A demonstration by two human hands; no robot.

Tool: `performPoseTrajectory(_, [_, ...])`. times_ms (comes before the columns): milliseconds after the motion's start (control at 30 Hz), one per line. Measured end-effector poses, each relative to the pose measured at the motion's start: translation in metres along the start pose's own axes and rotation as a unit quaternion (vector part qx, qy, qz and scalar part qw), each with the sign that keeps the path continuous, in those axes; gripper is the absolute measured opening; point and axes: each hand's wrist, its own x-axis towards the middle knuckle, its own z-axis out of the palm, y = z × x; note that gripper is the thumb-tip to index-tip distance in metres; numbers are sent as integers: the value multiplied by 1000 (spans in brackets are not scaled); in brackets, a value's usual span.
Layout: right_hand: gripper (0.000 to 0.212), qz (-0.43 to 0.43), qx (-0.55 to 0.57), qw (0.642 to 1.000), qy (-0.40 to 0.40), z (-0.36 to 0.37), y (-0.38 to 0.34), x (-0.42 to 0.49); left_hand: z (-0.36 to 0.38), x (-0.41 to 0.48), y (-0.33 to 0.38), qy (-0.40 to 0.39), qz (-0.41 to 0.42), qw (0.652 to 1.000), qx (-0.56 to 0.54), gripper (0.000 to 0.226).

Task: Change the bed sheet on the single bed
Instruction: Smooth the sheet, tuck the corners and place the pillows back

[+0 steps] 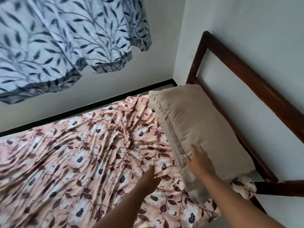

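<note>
White walls meet in a corner behind the bed, with a leaf-patterned curtain (65,43) hanging at the upper left and a dark wooden headboard (243,76) running along the right wall. Across the mattress lies the flowered sheet (74,153), pink with white blooms and brown leaves, rumpled into long creases that run toward the pillow, so it looks loose rather than tucked. A beige pillow (197,125) sits at the head end on top of the sheet, pinning that edge down. The left hand (150,180) reaches to the sheet just beside the pillow; its fingers seem to sink into a fold, but whether they pinch the cloth I cannot tell. The right hand (199,160) lies on the pillow's near edge with fingers spread and fairly straight, holding nothing. My guess is that the pillow has to come off before the sheet can be drawn free, which would explain both hands working at that end.
</note>
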Motion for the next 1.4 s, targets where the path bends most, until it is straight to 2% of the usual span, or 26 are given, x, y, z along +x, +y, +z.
performPoseTrajectory(67, [63,-54,-21,998,-24,10,-52,-26,-30,-33,-40,31,-9,998,54,74])
performPoseTrajectory(167, [65,-90,-40,993,-69,30,-121,-62,-69,-77,-106,85,-17,990,115,81])
performPoseTrajectory(367, [65,-161,-76,978,-106,69,-256,-147,-135,-180,-240,156,-63,973,159,88])
performPoseTrajectory(533, [67,-235,-100,960,-114,92,-344,-203,-164,-247,-319,196,-107,954,199,87])
performPoseTrajectory(733, [73,-319,-118,937,-79,102,-404,-245,-176,-292,-362,237,-143,940,201,84])
performPoseTrajectory(867, [78,-366,-130,919,-73,106,-420,-258,-176,-322,-362,268,-169,939,130,83])
performPoseTrajectory(1100, [76,-392,-133,904,-110,123,-438,-281,-174,-369,-363,282,-205,935,60,80])
performPoseTrajectory(1400, [75,-469,-152,859,-137,157,-502,-328,-177,-424,-424,270,-278,921,37,79])
